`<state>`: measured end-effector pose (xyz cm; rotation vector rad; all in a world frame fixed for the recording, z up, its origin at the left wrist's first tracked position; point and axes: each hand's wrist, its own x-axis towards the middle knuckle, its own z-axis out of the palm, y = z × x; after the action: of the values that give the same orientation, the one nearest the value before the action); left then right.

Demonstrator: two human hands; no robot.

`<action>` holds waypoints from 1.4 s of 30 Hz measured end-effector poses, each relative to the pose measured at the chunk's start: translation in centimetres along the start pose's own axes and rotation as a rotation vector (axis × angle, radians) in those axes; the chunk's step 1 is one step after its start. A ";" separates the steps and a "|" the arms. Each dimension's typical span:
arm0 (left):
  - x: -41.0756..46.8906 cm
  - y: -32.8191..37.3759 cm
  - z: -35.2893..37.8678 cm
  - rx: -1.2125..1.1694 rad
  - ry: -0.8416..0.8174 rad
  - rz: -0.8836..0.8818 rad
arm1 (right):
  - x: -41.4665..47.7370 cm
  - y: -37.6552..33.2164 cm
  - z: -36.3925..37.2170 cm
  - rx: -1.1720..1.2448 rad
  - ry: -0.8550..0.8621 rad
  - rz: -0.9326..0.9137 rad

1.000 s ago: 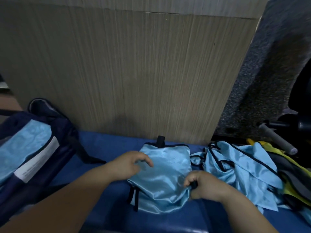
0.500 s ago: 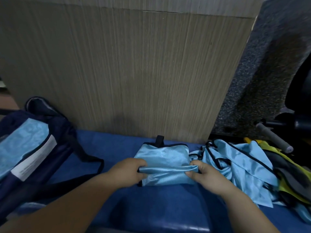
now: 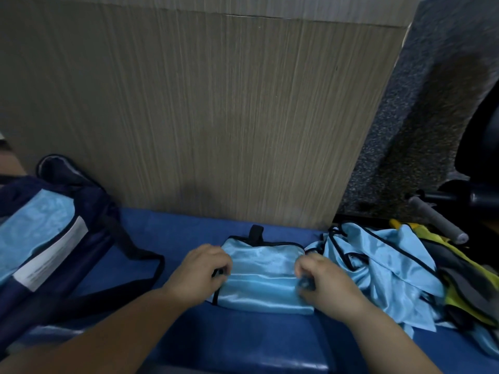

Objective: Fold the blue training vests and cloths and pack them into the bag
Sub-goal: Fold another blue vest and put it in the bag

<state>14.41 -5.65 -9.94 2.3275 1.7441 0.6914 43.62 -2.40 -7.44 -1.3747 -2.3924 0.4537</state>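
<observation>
as folded vest [image 3: 263,276] lies long axis left-right | left grip [image 3: 201,271], right grip [image 3: 321,279] pinching its ends

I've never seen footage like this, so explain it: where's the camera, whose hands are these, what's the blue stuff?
No machine here: a person wears one camera on the head, looking down at their own bare hands. The left hand and right hand each grip an end of a folded vest lying on a blue pad. Left of it sits a dark bag with blue cloth inside; right lies a heap of loose vests. Behind stands a wooden panel.
</observation>
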 end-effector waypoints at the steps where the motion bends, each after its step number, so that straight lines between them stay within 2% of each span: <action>1: 0.1 -0.1 -0.2 -0.051 -0.085 0.011 | 0.0 0.2 0.1 0.060 -0.059 -0.040; 3: 0.2 -0.2 -0.8 -0.120 -0.278 -0.028 | -0.2 0.2 0.1 0.140 -0.234 -0.039; 5: 0.1 -0.5 -1.3 -0.113 -0.410 -0.024 | -0.4 0.3 0.1 0.128 -0.394 0.039; 7: -0.1 -0.8 -1.5 -0.080 -0.475 -0.032 | -0.4 0.8 0.3 0.074 -0.414 0.080; 13: -0.8 -0.9 -0.6 -0.143 -0.233 -0.130 | -0.3 0.8 1.3 -0.001 -0.120 0.022; 16: -0.2 -0.4 -1.2 -0.298 -0.093 -0.269 | -0.4 0.4 0.8 0.102 -0.032 0.089; 20: 0.8 0.0 -2.5 -0.540 -0.080 -0.344 | -0.2 0.4 0.3 0.276 0.075 0.203; 25: 1.4 0.6 -2.0 -0.785 -0.046 -0.495 | 0.3 0.1 0.7 0.345 0.123 0.289; 27: 1.6 0.4 -1.4 -0.697 -0.033 -0.540 | 0.6 -0.2 1.0 0.350 0.161 0.322; 31: 1.6 0.1 -0.4 -0.172 -0.069 -0.490 | 0.7 -0.5 1.6 0.255 0.207 0.394; 34: 1.3 0.5 -0.6 0.079 0.025 -0.327 | 0.8 -0.3 1.8 0.200 0.303 0.307; 36: 1.4 1.5 -1.3 0.036 0.076 -0.126 | 0.9 -0.2 1.7 0.152 0.330 0.161; 37: 1.3 2.2 -1.7 -0.049 0.042 -0.036 | 0.9 0.0 1.5 0.147 0.304 0.099; 39: 1.2 3.6 -1.8 -0.127 -0.169 0.053 | 0.8 0.0 0.6 0.238 0.128 0.052; 41: 0.9 4.0 -1.0 0.019 -0.348 0.066 | 0.4 0.3 -0.2 0.284 -0.190 0.085; 42: 0.8 3.8 -0.5 0.098 -0.376 0.049 | 0.2 0.5 -0.2 0.243 -0.308 0.118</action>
<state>17.63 -6.16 -7.83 2.3767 1.5852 0.1575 44.05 -1.98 -7.47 -1.4242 -2.3922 1.0195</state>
